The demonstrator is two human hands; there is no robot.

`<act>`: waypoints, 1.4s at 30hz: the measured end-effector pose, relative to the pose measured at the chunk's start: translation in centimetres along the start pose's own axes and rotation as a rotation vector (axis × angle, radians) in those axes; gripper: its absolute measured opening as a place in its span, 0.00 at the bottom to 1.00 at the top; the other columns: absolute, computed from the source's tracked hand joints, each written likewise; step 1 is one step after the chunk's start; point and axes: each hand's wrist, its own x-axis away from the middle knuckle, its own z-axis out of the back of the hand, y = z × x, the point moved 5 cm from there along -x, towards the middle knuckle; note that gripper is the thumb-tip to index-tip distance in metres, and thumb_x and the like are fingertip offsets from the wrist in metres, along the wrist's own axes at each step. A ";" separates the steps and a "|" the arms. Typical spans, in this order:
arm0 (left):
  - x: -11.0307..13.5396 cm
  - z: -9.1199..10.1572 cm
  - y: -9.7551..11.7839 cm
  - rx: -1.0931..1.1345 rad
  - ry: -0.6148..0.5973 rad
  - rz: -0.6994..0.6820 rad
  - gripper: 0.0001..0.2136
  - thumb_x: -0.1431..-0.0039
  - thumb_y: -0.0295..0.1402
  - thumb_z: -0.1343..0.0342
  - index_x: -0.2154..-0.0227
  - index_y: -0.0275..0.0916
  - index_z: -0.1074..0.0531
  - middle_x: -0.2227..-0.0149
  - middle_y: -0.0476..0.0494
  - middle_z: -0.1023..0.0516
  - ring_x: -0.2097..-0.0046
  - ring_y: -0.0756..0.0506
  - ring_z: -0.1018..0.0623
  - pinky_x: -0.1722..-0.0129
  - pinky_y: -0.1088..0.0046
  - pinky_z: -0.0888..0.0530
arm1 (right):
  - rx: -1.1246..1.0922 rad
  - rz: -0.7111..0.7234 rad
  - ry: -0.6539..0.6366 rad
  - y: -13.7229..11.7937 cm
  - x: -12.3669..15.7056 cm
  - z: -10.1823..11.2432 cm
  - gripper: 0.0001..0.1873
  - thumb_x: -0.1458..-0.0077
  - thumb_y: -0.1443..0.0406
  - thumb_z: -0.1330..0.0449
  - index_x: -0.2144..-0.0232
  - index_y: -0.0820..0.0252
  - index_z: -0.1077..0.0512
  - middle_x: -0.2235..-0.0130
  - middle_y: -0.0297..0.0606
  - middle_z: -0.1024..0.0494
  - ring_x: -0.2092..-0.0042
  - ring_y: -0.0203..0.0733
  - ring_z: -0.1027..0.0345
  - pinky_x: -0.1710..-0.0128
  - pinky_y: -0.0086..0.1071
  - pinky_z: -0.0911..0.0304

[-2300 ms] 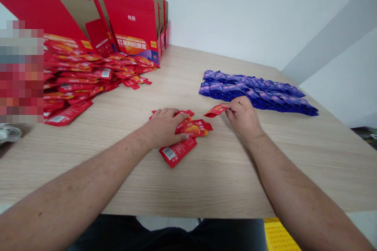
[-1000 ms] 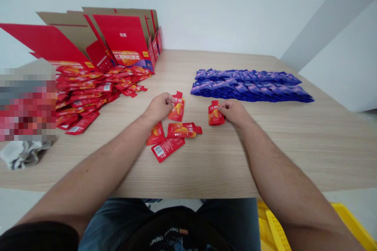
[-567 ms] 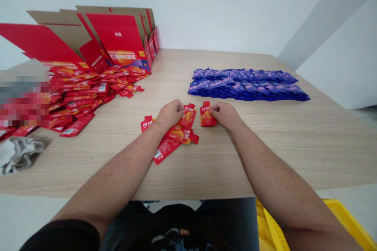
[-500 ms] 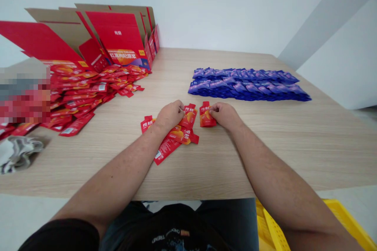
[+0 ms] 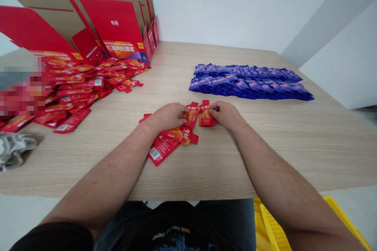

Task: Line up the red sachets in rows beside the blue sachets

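My left hand (image 5: 167, 115) pinches a red sachet (image 5: 191, 114) upright on the wooden table (image 5: 224, 157). Right beside it, my right hand (image 5: 224, 114) pinches a second red sachet (image 5: 205, 116), also stood on edge. The two sachets almost touch. Under and just in front of my left hand lie more loose red sachets (image 5: 171, 141), one showing a white barcode label.
A big heap of red sachets (image 5: 76, 82) covers the table's left, in front of opened red cardboard boxes (image 5: 118, 31). Rows of blue sachets (image 5: 250, 82) lie at the far right. A grey cloth (image 5: 13, 151) sits at the left edge; a yellow crate (image 5: 273, 231) is below right.
Each hand lifted a red sachet and stood it upright. My left hand then carried its sachet rightward until it stood close beside the one in my right hand.
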 end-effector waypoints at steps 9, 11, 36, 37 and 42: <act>-0.4 -1.1 0.7 -0.035 0.035 -0.155 0.24 0.38 0.41 0.33 0.41 0.39 0.22 0.48 0.38 0.18 0.41 0.37 0.22 0.38 0.64 0.28 | 0.007 0.070 -0.021 -0.7 0.4 -0.9 0.07 0.38 0.68 0.35 0.58 0.57 0.18 0.62 0.37 0.16 0.63 0.41 0.26 0.61 0.33 0.36; -0.6 -1.6 1.0 -0.049 0.053 -0.154 0.23 0.36 0.42 0.35 0.41 0.38 0.22 0.49 0.37 0.18 0.41 0.37 0.22 0.38 0.63 0.28 | 0.032 0.096 -0.024 -0.8 0.4 -1.0 0.09 0.38 0.68 0.36 0.56 0.57 0.19 0.61 0.38 0.16 0.61 0.42 0.25 0.60 0.33 0.36; 4.0 -0.3 2.2 -0.181 -0.159 -0.009 0.32 0.47 0.44 0.30 0.39 0.44 0.27 0.43 0.35 0.24 0.41 0.32 0.24 0.42 0.56 0.26 | 0.068 0.130 0.025 -0.3 0.3 -0.8 0.15 0.36 0.63 0.37 0.48 0.57 0.23 0.68 0.35 0.21 0.67 0.44 0.31 0.64 0.34 0.42; 4.0 -0.3 2.2 -0.166 -0.151 -0.006 0.32 0.47 0.43 0.30 0.39 0.44 0.27 0.44 0.35 0.23 0.41 0.32 0.24 0.41 0.57 0.27 | 0.068 0.129 0.023 -0.3 0.3 -0.8 0.15 0.36 0.63 0.37 0.48 0.57 0.23 0.68 0.35 0.21 0.67 0.44 0.31 0.65 0.34 0.41; 4.0 0.6 2.4 -0.042 -0.153 -0.022 0.11 0.37 0.36 0.41 0.54 0.44 0.20 0.55 0.42 0.18 0.52 0.39 0.20 0.50 0.65 0.25 | 0.060 0.114 0.009 -0.4 0.3 -0.6 0.14 0.37 0.63 0.37 0.49 0.56 0.23 0.69 0.35 0.22 0.67 0.44 0.31 0.65 0.35 0.41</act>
